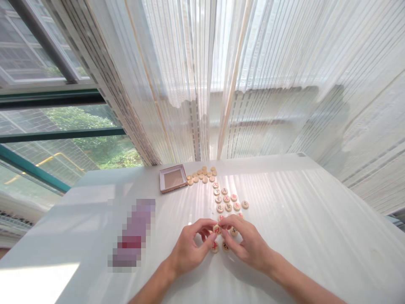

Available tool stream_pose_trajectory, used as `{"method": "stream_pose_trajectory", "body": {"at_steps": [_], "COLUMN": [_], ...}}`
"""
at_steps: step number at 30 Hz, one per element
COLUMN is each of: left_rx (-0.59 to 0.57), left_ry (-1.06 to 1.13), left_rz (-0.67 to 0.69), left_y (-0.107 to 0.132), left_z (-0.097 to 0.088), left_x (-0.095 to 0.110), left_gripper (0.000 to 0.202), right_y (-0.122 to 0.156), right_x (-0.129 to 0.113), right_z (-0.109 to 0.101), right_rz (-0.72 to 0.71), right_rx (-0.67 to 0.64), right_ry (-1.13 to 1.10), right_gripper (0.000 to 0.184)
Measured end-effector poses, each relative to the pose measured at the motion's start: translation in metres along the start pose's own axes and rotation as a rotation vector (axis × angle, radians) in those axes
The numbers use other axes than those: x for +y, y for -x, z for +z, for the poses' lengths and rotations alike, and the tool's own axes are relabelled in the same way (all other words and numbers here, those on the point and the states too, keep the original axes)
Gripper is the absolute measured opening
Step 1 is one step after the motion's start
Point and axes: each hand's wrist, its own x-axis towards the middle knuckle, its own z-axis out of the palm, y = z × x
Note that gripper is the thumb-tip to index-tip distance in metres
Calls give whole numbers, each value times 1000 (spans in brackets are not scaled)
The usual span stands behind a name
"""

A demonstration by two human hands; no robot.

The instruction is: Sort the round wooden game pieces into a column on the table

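Note:
Between the fingertips of both hands is a round wooden Chinese chess piece (217, 230) with a red character. My left hand (191, 244) is closed on its left side, and my right hand (248, 242) grips it from the right. Just below it lie a red-marked piece (214, 247) and a black-marked piece (225, 246), the latter partly under my right fingers. Another black-marked piece (234, 231) shows behind the right hand. Beyond the hands, rows of face-up pieces (228, 207) with red or black characters run away from me. My fingers hide some nearby pieces.
An open shallow box (173, 179) sits at the table's far side. Beside it are several chess pieces (202, 174) with no characters visible. A pixelated purple and red item (134, 234) lies on the white table (303, 236) at left. Sheer curtains (253, 105) hang behind.

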Motion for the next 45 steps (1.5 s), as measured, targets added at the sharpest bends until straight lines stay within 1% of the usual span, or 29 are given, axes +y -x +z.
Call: {"method": "stream_pose_trajectory", "body": {"at_steps": [7, 16, 19, 25, 30, 37, 42, 45], "left_rx": [21, 9, 7, 4, 30, 45, 29, 19], "left_ry": [-12, -26, -57, -80, -63, 5, 7, 27], "left_rz": [-1, 39, 60, 27, 1, -27, -26, -37], "left_y": [1, 2, 2, 3, 1, -1, 0, 0], "left_z": [-1, 2, 2, 3, 1, 0, -2, -2], "left_x": [-4, -3, -4, -3, -3, -4, 0, 0], "left_gripper": [21, 19, 20, 20, 21, 22, 23, 20], "right_y": [0, 1, 1, -1, 0, -1, 0, 1], "right_x": [0, 4, 3, -1, 1, -1, -2, 0], "right_z": [0, 3, 3, -1, 0, -1, 0, 1], "right_rz": [27, 45, 55, 57, 56, 39, 35, 19], "right_rx": [-9, 57, 73, 23, 3, -55, -41, -38], "right_ry": [17, 62, 67, 24, -25, -51, -32, -47], "right_gripper": [16, 6, 9, 14, 18, 30, 28, 23]}}
